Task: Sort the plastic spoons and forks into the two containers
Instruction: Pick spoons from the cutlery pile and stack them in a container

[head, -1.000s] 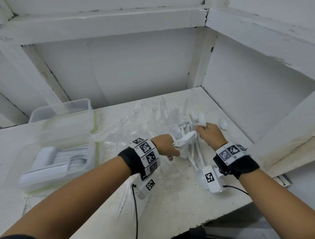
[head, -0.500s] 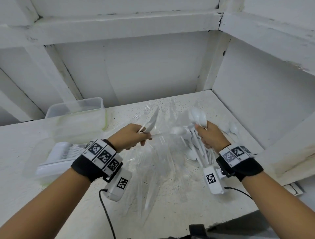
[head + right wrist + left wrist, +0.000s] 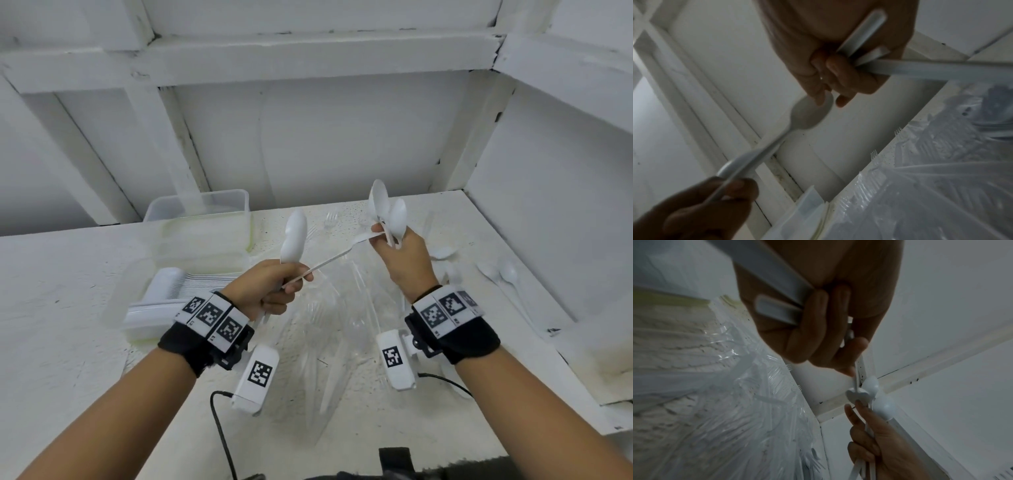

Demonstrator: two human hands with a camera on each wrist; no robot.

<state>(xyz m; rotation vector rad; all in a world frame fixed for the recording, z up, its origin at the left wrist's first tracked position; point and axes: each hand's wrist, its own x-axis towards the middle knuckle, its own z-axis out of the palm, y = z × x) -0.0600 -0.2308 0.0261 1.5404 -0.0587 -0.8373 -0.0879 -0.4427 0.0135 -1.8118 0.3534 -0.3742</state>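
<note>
Fingers of both hands curl round white spoons, one spoon (image 3: 329,262) spanning between left hand (image 3: 270,291) and right hand (image 3: 404,260).

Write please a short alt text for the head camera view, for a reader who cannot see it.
Both hands hold white plastic spoons above a white table: the left hand and right hand share one spoon between them. A container of stacked spoons sits left; clear forks lie below.

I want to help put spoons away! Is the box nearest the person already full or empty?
Partly filled. The near container holds a neat row of white spoons stacked on their sides, and it has no lid on.
</note>
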